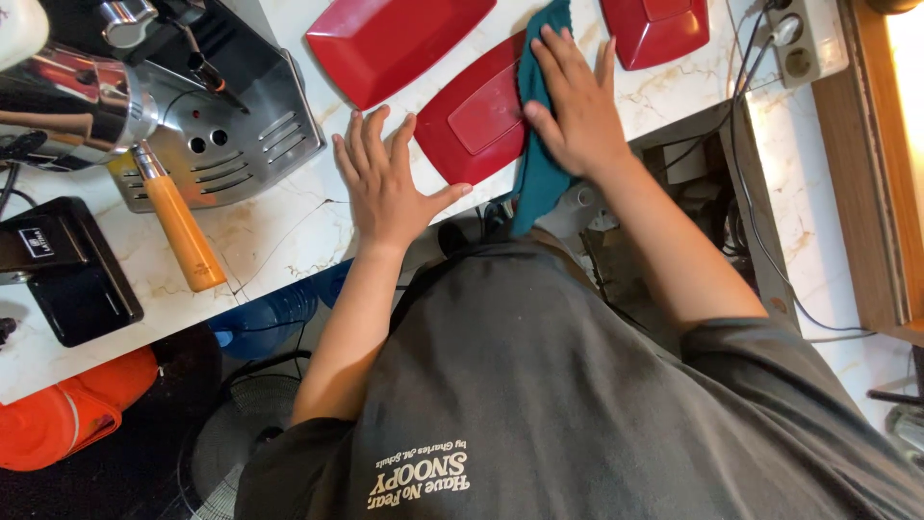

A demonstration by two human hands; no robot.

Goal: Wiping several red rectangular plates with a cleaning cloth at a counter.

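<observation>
Grey cotton of my shirt (577,404) fills the lower view, soft and creased. Above it my two bare hands rest on a pale marble counter (279,226) veined in tan. I count three red trays, all glossy, rectangular and lying upside down with a raised base showing. My left hand (385,183) lies flat and spread, fingers fanned out, holding nothing, its thumb touching the near edge of the middle red tray (472,116). My right hand (576,101) presses flat, fingers straight and nearly closed together, on one teal cloth (537,183), soft and folded, which drapes over that tray's right end and hangs off the counter edge. I grip nothing; the palm just bears down on the fabric. A second red tray (395,43) lies just beyond the middle one, to the left, and a third red tray (659,29) sits to the right. One steel espresso machine (217,125) stands at left, with one wooden-handled portafilter (178,226) jutting from it. One black box (63,270) sits near it, and one white power strip (799,39) lies at far right.
</observation>
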